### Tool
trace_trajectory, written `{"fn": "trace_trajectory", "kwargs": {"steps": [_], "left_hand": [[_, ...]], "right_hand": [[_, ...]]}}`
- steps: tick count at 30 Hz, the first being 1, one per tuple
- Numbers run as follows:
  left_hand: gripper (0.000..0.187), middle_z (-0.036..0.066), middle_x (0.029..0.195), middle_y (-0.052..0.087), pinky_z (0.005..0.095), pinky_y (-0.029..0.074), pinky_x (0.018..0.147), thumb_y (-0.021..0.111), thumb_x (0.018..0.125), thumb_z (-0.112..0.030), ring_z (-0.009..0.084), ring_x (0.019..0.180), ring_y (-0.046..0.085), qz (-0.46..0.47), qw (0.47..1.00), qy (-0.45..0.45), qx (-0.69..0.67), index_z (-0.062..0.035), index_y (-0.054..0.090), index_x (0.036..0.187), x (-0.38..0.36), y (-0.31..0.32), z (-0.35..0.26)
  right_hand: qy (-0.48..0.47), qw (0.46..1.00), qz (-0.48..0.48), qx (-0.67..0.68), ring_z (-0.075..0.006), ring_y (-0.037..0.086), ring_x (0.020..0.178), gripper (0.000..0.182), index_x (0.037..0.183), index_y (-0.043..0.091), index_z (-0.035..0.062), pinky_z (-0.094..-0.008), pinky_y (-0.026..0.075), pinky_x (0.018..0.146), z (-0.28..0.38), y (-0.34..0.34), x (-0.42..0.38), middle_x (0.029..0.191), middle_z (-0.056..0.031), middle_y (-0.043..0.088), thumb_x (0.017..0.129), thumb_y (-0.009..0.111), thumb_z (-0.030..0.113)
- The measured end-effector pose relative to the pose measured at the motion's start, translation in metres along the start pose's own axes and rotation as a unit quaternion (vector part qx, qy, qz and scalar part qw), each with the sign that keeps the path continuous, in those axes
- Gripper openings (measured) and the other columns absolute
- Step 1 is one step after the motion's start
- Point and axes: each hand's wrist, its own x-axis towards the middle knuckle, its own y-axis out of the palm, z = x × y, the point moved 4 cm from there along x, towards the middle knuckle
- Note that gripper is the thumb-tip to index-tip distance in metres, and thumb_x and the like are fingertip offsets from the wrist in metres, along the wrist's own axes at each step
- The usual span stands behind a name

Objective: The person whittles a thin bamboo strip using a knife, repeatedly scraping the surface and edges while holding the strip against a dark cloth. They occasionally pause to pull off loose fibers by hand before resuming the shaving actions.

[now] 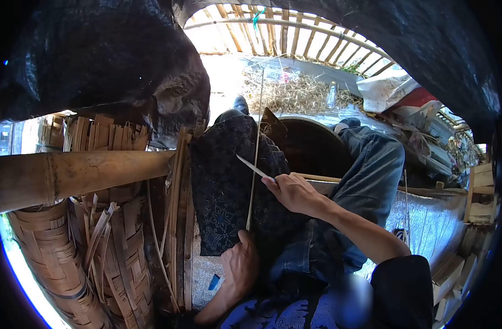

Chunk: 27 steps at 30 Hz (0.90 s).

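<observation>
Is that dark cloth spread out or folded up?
Spread out: the dark cloth drapes wide beneath the knife, its pattern showing.

In our right hand (296,193) we hold a knife (253,167), which crosses a thin strip (254,189) over dark cloth (220,194). Our left hand (241,264) grips the strip's near end. At our left, a thick pole (103,174) passes over woven baskets (48,238); ahead, we see a bottle (331,96) beside straw (295,94)

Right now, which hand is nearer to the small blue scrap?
Left: the left hand is just right of the blue scrap; the right hand, holding the knife, is farther up and right.
</observation>
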Motion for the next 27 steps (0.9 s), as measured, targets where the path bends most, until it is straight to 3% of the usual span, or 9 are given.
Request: {"fn": "trace_trajectory", "kwargs": {"steps": [3,5,10,13,15,18,22,24,27], "left_hand": [[0.018,0.023,0.056,0.057,0.0514,0.044,0.047,0.04,0.095,-0.021,0.0419,0.053,0.059,0.003,1.0,-0.009,0.021,-0.0039,0.04,0.089,-0.002,0.001,-0.002],[0.019,0.023,0.056,0.057,0.0513,0.044,0.047,0.041,0.095,-0.022,0.042,0.053,0.059,0.003,1.0,0.005,0.011,-0.0041,0.04,0.09,-0.007,0.004,-0.002],[0.021,0.02,0.054,0.057,0.0484,0.046,0.043,0.045,0.094,-0.02,0.0391,0.049,0.059,-0.022,1.0,0.017,0.006,-0.0035,0.042,0.083,0.002,-0.001,0.004],[0.024,0.022,0.058,0.058,0.0465,0.046,0.048,0.043,0.095,-0.022,0.0388,0.054,0.06,-0.012,0.995,0.017,-0.096,-0.0012,0.046,0.082,0.005,-0.005,0.024],[0.028,0.024,0.063,0.058,0.0441,0.045,0.054,0.041,0.096,-0.023,0.039,0.061,0.061,0.045,0.949,0.008,-0.312,0.0005,0.051,0.083,-0.002,-0.01,0.03],[0.032,0.025,0.067,0.058,0.0418,0.044,0.059,0.039,0.097,-0.024,0.0392,0.067,0.06,0.132,0.916,-0.069,-0.372,0.0018,0.053,0.085,-0.016,-0.006,0.037],[0.026,0.025,0.062,0.056,0.0448,0.043,0.052,0.042,0.096,-0.022,0.0407,0.06,0.059,0.045,0.952,-0.002,-0.301,0.0007,0.05,0.084,-0.03,-0.006,0.034],[0.019,0.024,0.054,0.053,0.0491,0.041,0.044,0.047,0.093,-0.018,0.0425,0.05,0.055,0.02,0.986,0.053,-0.158,-0.0019,0.045,0.084,-0.036,0.005,0.039],[0.016,0.023,0.048,0.05,0.0525,0.038,0.039,0.051,0.091,-0.015,0.0439,0.044,0.052,0.013,0.987,0.011,-0.159,-0.0042,0.042,0.084,-0.041,-0.007,0.03]], "right_hand": [[-0.041,0.998,-0.036,-0.005,-0.0441,0.055,0.056,0.056,0.058,0.054,-0.0026,-0.0483,0.041,0.051,-0.005,0.002,0.006,0.058,-0.0263,0.053,0.097,0.043,0.037],[0.018,0.997,-0.075,-0.016,-0.0444,0.057,0.063,0.056,0.063,0.057,-0.0037,-0.0486,0.043,0.055,-0.013,-0.004,0.024,0.062,-0.0272,0.055,0.097,0.04,0.037],[0.019,0.998,-0.031,0.046,-0.0444,0.06,0.07,0.061,0.069,0.059,-0.0053,-0.0493,0.047,0.062,-0.027,-0.004,0.043,0.066,-0.0283,0.058,0.098,0.035,0.043],[0.047,0.998,0.0,0.042,-0.0449,0.059,0.067,0.062,0.066,0.058,-0.005,-0.0493,0.047,0.06,-0.011,-0.002,0.014,0.062,-0.0286,0.056,0.098,0.035,0.043],[-0.007,0.999,0.013,0.045,-0.044,0.059,0.064,0.062,0.063,0.056,-0.0043,-0.049,0.046,0.058,-0.014,0.005,0.009,0.059,-0.0277,0.055,0.098,0.036,0.043],[-0.005,1.0,0.008,-0.014,-0.0414,0.059,0.059,0.06,0.061,0.056,-0.0029,-0.0475,0.046,0.055,-0.005,-0.003,0.009,0.056,-0.0255,0.055,0.098,0.037,0.041],[0.023,0.999,0.02,-0.018,-0.0423,0.055,0.055,0.054,0.058,0.052,-0.001,-0.0493,0.041,0.053,-0.001,-0.007,0.018,0.054,-0.0253,0.05,0.097,0.043,0.037],[0.027,0.999,0.039,-0.018,-0.0424,0.055,0.055,0.055,0.059,0.052,-0.0012,-0.0492,0.041,0.054,-0.002,-0.007,0.024,0.054,-0.0254,0.051,0.097,0.043,0.037],[0.04,0.997,0.061,-0.02,-0.0424,0.055,0.056,0.056,0.059,0.053,-0.0018,-0.0488,0.041,0.054,-0.005,-0.005,0.027,0.055,-0.0255,0.052,0.097,0.042,0.038]]}}
